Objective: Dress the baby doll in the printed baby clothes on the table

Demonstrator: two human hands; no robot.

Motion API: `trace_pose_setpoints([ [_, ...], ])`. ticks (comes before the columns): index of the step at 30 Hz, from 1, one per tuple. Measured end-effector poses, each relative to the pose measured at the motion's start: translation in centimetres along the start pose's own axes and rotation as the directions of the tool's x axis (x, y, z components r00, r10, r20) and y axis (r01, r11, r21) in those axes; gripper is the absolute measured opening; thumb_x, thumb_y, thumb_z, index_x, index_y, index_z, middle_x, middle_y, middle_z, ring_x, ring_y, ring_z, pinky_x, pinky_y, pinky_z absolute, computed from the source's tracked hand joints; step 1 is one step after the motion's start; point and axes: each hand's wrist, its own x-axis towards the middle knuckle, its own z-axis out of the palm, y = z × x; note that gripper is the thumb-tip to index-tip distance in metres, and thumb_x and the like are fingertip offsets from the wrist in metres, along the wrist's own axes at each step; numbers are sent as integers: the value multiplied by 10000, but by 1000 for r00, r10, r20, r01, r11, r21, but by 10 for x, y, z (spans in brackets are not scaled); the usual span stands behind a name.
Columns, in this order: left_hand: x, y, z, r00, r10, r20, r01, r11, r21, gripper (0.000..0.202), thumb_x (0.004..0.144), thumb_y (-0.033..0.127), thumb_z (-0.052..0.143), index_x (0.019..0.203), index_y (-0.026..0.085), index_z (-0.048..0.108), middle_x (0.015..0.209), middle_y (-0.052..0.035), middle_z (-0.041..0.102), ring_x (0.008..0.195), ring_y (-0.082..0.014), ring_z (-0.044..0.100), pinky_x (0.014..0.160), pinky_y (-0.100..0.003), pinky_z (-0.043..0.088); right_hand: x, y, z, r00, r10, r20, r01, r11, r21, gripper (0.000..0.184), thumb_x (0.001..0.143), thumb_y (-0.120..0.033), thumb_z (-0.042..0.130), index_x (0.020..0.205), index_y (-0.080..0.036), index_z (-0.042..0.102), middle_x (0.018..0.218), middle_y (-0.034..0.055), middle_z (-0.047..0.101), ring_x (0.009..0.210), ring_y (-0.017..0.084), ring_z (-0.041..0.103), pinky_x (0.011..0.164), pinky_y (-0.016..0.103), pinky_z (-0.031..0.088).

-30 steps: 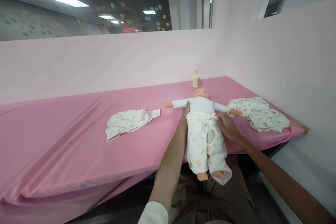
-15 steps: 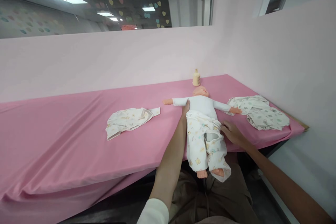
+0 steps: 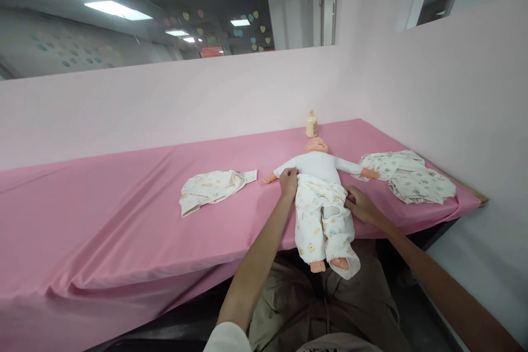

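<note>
A baby doll (image 3: 317, 165) in a white long-sleeved top lies face up, its arms spread and its feet over the table's front edge. Printed baby pants (image 3: 313, 214) cover its legs up to the waist, with an opening at the crotch. My left hand (image 3: 289, 182) is closed at the waistband on the doll's left-of-view side, fingertips pinched on the cloth. On the opposite side, my right hand (image 3: 359, 203) grips the edge of the pants near the hip. One pant leg hangs loose around a foot.
A pink sheet (image 3: 136, 220) covers the table. A small printed baby shirt (image 3: 212, 190) lies to the left. Folded printed clothes (image 3: 421, 184) lie at the right by the wall. Behind the doll's head stands a pump bottle (image 3: 312, 125). A mirror-like window (image 3: 165, 5) is above.
My left hand has shifted from beside the doll's torso to the waistband, its fingers now pinched. The doll's arm on that side has dropped lower. My right hand stays at the pants.
</note>
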Motion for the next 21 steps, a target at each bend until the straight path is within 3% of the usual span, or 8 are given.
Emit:
trace_pose_setpoints([
  [4,-9,11,-2,998,54,23,-55,998,19,286,903,410,472,752,178,546,756,-1,582,742,-137,543,718,-278,439,-1,-7,-1,1000,-17,14,18,1000,-13,306,872,-400,495,1071,-183,582,1078,85,628,967,240,596,833,374,483],
  [9,-21,10,-12,983,138,124,-153,981,119,324,886,447,474,671,206,450,718,13,540,743,-151,512,713,-276,378,-2,-7,0,998,-55,5,55,996,-76,272,897,-392,437,1002,-180,571,1002,72,631,914,224,589,785,352,480],
  [14,-28,5,-20,980,90,176,-130,964,233,402,901,517,422,636,217,384,623,14,483,626,-157,453,625,-283,313,1,-1,4,996,-84,-4,82,986,-143,224,906,-361,388,851,-193,526,875,47,604,838,208,555,750,347,465],
  [18,-33,8,-20,974,88,207,-126,976,175,410,889,567,422,673,219,409,664,6,506,655,-165,469,627,-290,321,0,-3,3,998,-62,-7,61,993,-103,193,891,-327,389,874,-191,526,875,42,595,818,200,554,733,339,479],
  [21,-40,10,-25,970,85,230,-118,984,134,398,880,583,432,724,217,441,725,-7,534,695,-172,491,660,-304,359,-7,-6,4,999,-33,-35,31,998,-50,211,878,-304,412,1002,-192,541,961,55,605,873,208,576,774,361,495],
])
